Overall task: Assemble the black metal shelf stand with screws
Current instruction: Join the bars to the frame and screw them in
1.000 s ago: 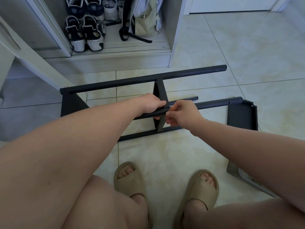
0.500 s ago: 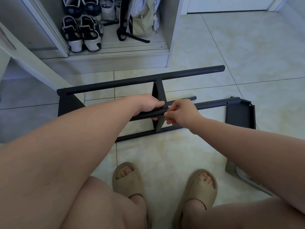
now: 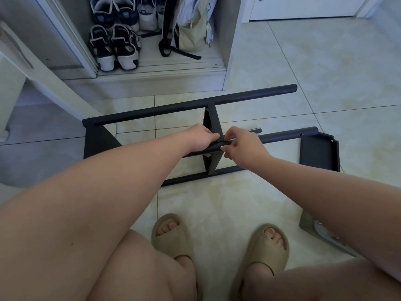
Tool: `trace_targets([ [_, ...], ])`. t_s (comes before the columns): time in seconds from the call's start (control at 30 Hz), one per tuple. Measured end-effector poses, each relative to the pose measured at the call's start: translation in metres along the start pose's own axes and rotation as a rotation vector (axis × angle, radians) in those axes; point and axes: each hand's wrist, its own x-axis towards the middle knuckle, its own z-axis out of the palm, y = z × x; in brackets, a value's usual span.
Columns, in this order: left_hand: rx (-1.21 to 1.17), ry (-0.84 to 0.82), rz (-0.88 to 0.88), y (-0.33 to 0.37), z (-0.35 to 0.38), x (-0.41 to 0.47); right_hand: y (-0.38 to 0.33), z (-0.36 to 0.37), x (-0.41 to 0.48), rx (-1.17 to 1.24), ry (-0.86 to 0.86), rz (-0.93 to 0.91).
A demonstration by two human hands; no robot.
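Stand: black metal shelf stand (image 3: 152, 111) lying on its side, spread under and beyond both hands; likely stiff, fairly light, with smooth paint apt to slip.
Left hand (image 3: 200, 140): curled round near tube (image 3: 282, 136), just left of upright plate (image 3: 212, 122).
Right hand (image 3: 243, 146): pinching same tube at the joint; screw, if any, hidden.
Best hold: tubes close to joints, off thin plate edges.
Tray (image 3: 319, 153): loose, flat, right of right hand.
Floor (image 3: 325, 61): glossy hard tile, probably slick; closet (image 3: 152, 80) with shoes (image 3: 115, 46) beyond left hand.
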Motion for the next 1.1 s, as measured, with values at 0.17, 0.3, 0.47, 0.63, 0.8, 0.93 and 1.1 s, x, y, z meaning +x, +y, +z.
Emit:
trace_targets([
  [0.17,0.172,0.178,0.014,0.005,0.012,-0.011,0.012,-0.014,-0.011,-0.075,-0.083,-0.093],
  [0.3,0.463,0.371,0.107,0.016,0.02,-0.029,0.041,-0.038,-0.033,-0.204,-0.113,-0.143],
  [0.47,0.615,0.362,0.458,0.052,0.048,-0.05,0.089,-0.068,-0.066,-0.411,-0.078,-0.102],
  [0.63,0.71,0.203,0.66,0.088,0.102,-0.059,0.152,-0.088,-0.104,-0.554,-0.067,0.031],
  [0.8,0.789,-0.078,0.586,0.106,0.163,-0.041,0.223,-0.095,-0.126,-0.541,-0.122,0.208],
  [0.93,0.795,-0.256,0.44,0.109,0.214,-0.011,0.283,-0.092,-0.131,-0.481,-0.213,0.334],
  [1.1,0.681,-0.421,0.287,0.095,0.278,0.022,0.352,-0.078,-0.121,-0.425,-0.305,0.457],
])
